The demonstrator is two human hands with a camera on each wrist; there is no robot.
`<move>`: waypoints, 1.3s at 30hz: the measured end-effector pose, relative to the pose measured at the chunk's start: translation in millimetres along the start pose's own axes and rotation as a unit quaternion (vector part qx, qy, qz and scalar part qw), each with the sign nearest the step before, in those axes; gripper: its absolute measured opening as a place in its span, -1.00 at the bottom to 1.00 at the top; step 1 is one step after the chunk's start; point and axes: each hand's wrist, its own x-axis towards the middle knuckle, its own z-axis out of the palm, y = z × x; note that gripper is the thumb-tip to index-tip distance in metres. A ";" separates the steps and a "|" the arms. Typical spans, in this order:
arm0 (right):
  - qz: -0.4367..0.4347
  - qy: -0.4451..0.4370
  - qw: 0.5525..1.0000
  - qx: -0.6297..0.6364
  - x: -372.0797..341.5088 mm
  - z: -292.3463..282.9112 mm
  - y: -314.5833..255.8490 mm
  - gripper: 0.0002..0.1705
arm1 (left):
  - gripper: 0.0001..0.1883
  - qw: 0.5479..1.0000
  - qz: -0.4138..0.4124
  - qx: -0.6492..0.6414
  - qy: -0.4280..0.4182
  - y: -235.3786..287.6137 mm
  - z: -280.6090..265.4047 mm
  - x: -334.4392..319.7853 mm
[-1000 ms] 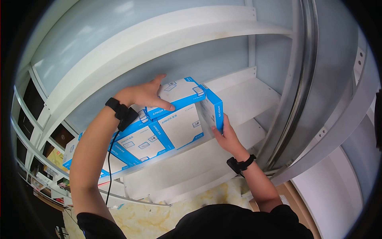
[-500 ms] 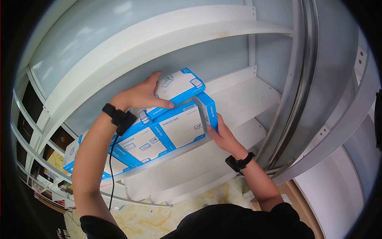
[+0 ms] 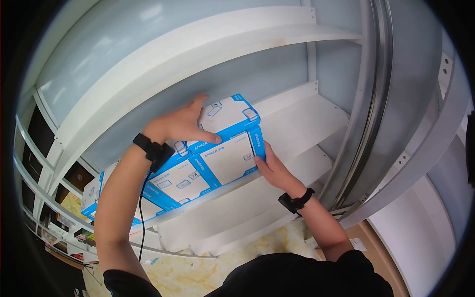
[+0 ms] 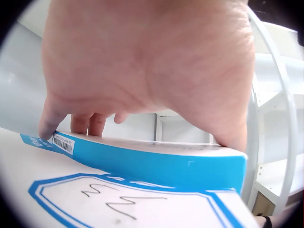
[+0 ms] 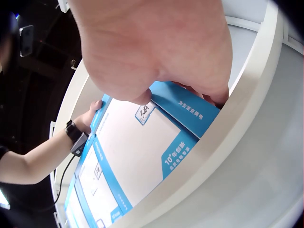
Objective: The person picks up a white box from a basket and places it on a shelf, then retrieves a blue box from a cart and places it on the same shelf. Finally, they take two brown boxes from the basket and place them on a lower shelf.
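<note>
My left hand (image 3: 180, 123) spans a flat blue-and-white Anker box (image 3: 230, 116) lying on top of a row of similar boxes. Its thumb is on the front edge and its fingers reach over toward the back; the left wrist view shows the palm arched above that box's blue side (image 4: 180, 168). With my right hand (image 3: 276, 172) I grip a narrow upright box (image 3: 258, 141) at the row's right end, thumb on the front. It stands against a white-fronted box (image 3: 227, 158), right below the top box's end. The right wrist view shows its blue spine (image 5: 185, 109); most fingers are hidden behind it.
The row of boxes stands on a curved white shelf (image 3: 304, 116) that runs on to the right. Another shelf board (image 3: 217, 44) arches above, with lower boards (image 3: 217, 232) beneath. A metal upright (image 3: 368, 123) rises at the right. A cable hangs from the left wrist.
The upright box has moved left from its slanted position and now sits close against its neighbour. My left hand raised the top box, then lowered it over the row's right end.
</note>
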 end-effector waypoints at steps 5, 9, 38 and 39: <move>0.007 -0.001 1.000 -0.006 0.6 2.7 -0.9 -0.36 | 0.34 0.999 -0.013 -0.014 -0.029 3.3 1.7 -0.9; -0.001 0.006 0.999 -0.032 0.9 2.8 -2.8 -0.38 | 0.31 0.998 -0.022 -0.007 -0.059 6.2 0.4 -1.1; -0.106 0.076 0.989 -0.064 34.3 -22.4 -50.6 -0.11 | -0.30 0.968 0.163 -0.031 0.188 -17.8 -18.4 -104.2; -0.113 0.080 0.988 -0.067 34.4 -22.1 -52.3 -0.12 | -0.30 0.968 0.158 -0.031 0.190 -19.1 -17.0 -124.9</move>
